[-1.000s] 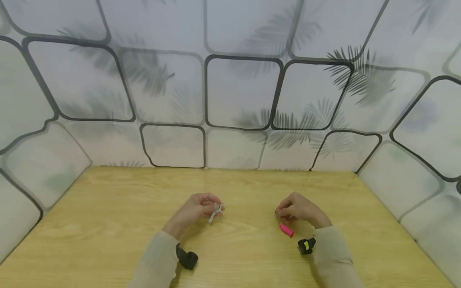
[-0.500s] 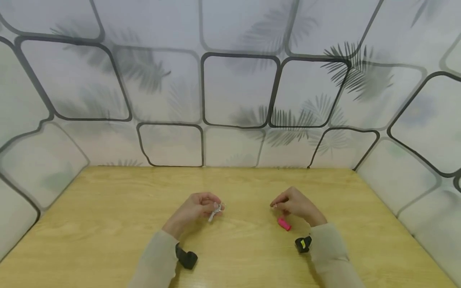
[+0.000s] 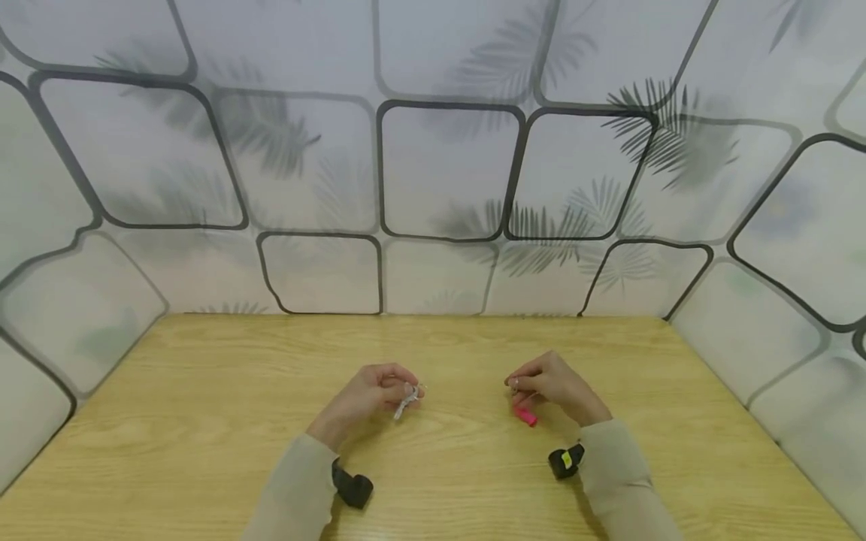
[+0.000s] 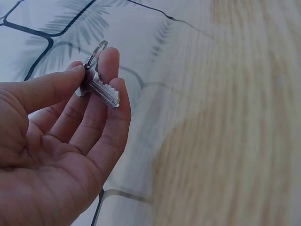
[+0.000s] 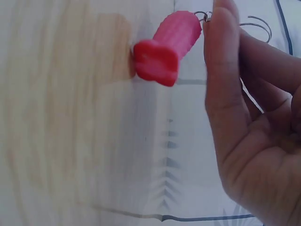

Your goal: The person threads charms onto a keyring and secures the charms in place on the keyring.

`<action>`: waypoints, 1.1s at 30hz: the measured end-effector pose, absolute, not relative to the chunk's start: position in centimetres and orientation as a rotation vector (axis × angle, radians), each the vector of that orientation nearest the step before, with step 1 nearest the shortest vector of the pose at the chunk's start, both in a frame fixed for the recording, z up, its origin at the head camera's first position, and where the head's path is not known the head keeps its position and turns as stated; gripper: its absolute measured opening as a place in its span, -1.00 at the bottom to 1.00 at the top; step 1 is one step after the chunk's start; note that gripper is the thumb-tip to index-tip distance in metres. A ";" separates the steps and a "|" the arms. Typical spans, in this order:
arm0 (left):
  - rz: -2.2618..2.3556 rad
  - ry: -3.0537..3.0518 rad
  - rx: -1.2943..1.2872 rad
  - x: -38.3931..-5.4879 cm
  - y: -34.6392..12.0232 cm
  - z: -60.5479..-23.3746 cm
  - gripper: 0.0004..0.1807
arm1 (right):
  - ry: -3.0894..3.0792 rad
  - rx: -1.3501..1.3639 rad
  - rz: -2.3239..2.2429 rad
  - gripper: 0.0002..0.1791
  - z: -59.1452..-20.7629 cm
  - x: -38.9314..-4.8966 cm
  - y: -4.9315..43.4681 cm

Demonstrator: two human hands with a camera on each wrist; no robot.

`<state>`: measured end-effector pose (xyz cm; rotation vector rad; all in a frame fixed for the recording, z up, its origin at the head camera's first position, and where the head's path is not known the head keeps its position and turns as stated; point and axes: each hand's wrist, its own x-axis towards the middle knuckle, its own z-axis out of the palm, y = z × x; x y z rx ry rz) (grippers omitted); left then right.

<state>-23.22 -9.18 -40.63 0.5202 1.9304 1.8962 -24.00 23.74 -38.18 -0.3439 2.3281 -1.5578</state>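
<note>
In the head view my left hand (image 3: 365, 396) is held over the table, left of middle. Its thumb and fingers pinch a silver key (image 4: 106, 92), toothed edge showing, with a thin metal ring (image 4: 104, 43) through its head. Across from it, my right hand (image 3: 558, 387) pinches a metal split ring (image 5: 269, 35) between thumb and fingers. From that ring a bright pink keychain charm (image 5: 178, 35) hangs by small links, a ridged cylinder with a flared red-pink end. A gap of bare tabletop separates the two hands.
Both hands are over a light wood-grain table (image 3: 203, 421). Pale walls (image 3: 446, 173) patterned with dark outlines and leaves rise at its back and sides. A black wrist camera (image 3: 353, 490) sits on the left wrist, another black camera (image 3: 565, 460) on the right.
My right hand has shifted slightly left and toward the back, turning its ring toward the left hand. The pink charm has swung left with it. My left hand stays nearly in place.
</note>
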 end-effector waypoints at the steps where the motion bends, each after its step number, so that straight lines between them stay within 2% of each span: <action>1: 1.894 1.931 0.519 -23.2 -9.1 -40.6 -0.79 | 2.310 -0.359 -1.556 -0.73 -38.1 -24.0 23.7; 9: 1.893 1.929 0.537 -23.1 -8.6 -40.8 -0.79 | 2.280 -0.417 -1.549 -0.70 -38.3 -23.8 23.4; 19: 1.893 1.906 0.564 -22.9 -8.3 -40.8 -0.78 | 2.060 -0.335 -1.690 -0.61 -38.8 -24.2 23.2; 33: 1.922 1.842 0.544 -22.7 -7.4 -40.7 -0.81 | 1.988 -0.368 -1.697 -0.67 -39.2 -24.0 21.6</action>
